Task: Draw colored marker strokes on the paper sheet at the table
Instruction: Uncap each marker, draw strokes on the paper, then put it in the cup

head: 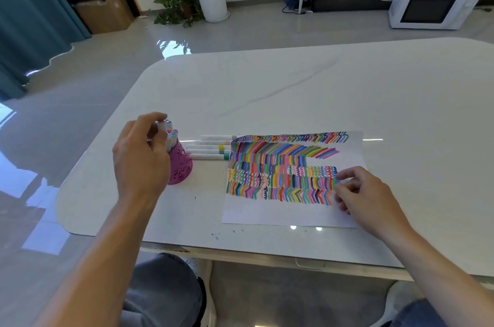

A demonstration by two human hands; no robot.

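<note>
A white paper sheet (288, 213) lies on the white table (294, 91), covered with rows of colored strokes. My right hand (366, 198) rests on the sheet's right side with fingers loosely curled, and no marker shows in it. A purple perforated pen holder (180, 166) stands left of the sheet with markers in it. My left hand (139, 155) is over the holder, its fingers pinching the top of a white marker (163, 130) that stands in it. Several capped white markers (211, 150) lie side by side between the holder and the sheet.
Small ink specks mark the table near its front edge (216, 235). Beyond the table are a shiny tiled floor, potted plants (181, 0), a white microwave on the floor (433, 4), and a cardboard box (104, 12). My knees show under the table's edge.
</note>
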